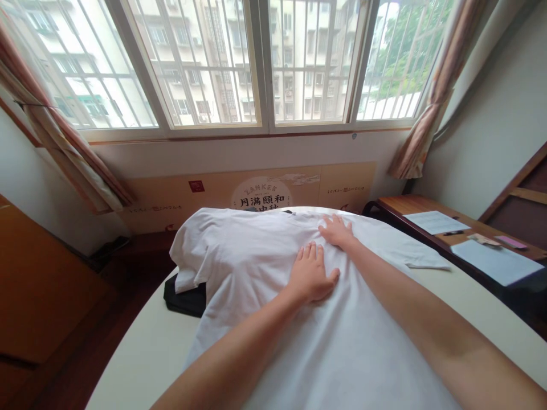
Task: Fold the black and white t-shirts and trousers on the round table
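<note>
while open, the left hand (311,274) and right hand (337,230) rest on a white t-shirt (256,341)

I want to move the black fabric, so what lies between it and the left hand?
In the head view, the white T-shirt lies between the black fabric and the left hand, which rests flat on the shirt.

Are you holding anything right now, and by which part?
Nothing is held: the left hand and the right hand lie open and flat on the white T-shirt, gripping no edge or sleeve.
</note>
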The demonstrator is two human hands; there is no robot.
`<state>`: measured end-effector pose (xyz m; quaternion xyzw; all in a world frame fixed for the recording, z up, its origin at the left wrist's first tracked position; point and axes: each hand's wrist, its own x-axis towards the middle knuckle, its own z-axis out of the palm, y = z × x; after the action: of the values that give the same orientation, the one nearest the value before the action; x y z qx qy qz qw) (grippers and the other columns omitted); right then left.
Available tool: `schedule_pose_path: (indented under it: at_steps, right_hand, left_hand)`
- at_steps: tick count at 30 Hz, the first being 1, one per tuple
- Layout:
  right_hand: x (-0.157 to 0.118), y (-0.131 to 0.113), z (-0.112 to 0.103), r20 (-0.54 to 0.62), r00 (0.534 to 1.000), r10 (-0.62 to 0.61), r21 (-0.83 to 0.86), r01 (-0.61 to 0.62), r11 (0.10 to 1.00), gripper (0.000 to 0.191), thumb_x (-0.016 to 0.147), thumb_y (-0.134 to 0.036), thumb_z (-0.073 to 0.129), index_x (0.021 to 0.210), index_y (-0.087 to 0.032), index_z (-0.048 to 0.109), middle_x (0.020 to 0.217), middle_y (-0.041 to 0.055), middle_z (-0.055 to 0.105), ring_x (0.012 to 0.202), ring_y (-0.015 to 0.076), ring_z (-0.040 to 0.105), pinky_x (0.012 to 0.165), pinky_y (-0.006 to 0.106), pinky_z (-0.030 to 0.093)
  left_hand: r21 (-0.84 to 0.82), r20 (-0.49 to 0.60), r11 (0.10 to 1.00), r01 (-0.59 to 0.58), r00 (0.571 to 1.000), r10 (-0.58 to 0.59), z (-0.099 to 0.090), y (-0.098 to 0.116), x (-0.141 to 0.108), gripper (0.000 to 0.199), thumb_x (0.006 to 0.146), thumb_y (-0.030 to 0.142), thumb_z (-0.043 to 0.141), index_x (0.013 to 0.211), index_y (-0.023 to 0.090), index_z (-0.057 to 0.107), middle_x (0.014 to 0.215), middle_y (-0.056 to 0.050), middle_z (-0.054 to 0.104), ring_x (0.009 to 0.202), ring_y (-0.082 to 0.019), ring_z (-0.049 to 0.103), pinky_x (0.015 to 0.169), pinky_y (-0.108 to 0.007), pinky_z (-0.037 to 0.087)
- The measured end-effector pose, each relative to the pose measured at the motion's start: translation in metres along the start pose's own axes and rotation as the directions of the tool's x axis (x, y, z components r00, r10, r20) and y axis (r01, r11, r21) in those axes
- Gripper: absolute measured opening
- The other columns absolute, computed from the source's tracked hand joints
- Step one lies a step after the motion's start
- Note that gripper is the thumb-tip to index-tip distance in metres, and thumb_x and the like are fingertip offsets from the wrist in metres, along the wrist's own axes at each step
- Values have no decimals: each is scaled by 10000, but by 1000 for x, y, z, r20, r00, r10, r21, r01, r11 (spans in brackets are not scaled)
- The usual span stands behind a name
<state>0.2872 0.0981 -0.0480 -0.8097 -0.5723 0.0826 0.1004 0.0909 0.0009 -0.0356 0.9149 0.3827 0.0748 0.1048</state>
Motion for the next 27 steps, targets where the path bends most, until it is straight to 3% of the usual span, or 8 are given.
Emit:
schedule_pose_path:
  at_steps: [3,10,15,18,21,23,27]
  right_hand:
    - [5,-4,4,7,999,-50,10,50,999,721,1050,-506,271,1692,-181,210,1775,110,149,1624,286,118,1279,610,41]
    - [24,-1,2,-5,1000,-20,2,20,1000,718,1058,-566,236,1677,-203,256,1770,129,162,1621,327,122,1242,699,61]
    - [29,5,-5,1,999,-49,-22,49,999,710,1055,-574,281,1673,-225,274,1769,110,184,1622,293,134,1266,626,86]
    - [19,15,-6,-41,999,-9,-49,7,999,738,1054,-540,312,1677,-151,240,1772,150,137,1629,291,78,1277,595,46]
    - [1,33,-5,-63,992,112,-61,-115,991,777,1046,-560,292,1658,-82,261,1739,235,190,1611,381,123,1231,719,25]
    - [-12,50,-5,-48,986,160,-64,-163,985,800,1042,-602,260,1655,-89,276,1731,242,212,1600,403,171,1210,761,67]
    - [-38,85,-12,-36,991,130,-83,-132,988,738,1066,-550,207,1671,-130,250,1758,165,190,1624,299,152,1279,619,115]
  left_hand:
    - [0,-1,1000,5,1000,-5,-1,1,-1,926,993,661,287,1637,-4,272,1726,-237,207,1626,-336,149,1329,-485,104]
    - [-26,-2,1000,15,1000,-15,1,0,-2,925,987,654,306,1643,5,265,1733,-225,186,1627,-328,143,1331,-485,106]
    - [-44,1,999,17,1000,-17,0,0,-2,941,981,663,308,1650,4,246,1734,-231,176,1629,-328,133,1332,-483,96]
    - [-49,-6,999,17,1000,-18,0,0,-2,939,975,659,314,1645,3,254,1732,-226,187,1628,-325,142,1331,-488,107]
    - [-46,-17,999,22,1000,-22,2,0,-1,926,969,661,322,1645,30,263,1737,-201,195,1627,-319,152,1330,-489,120]
    - [-42,-26,999,19,999,-20,3,-1,0,930,971,658,326,1642,18,263,1733,-212,203,1626,-321,155,1330,-484,118]
    - [-31,-24,999,12,1000,-13,2,-2,2,930,976,653,335,1635,0,270,1726,-229,215,1627,-316,151,1330,-470,112]
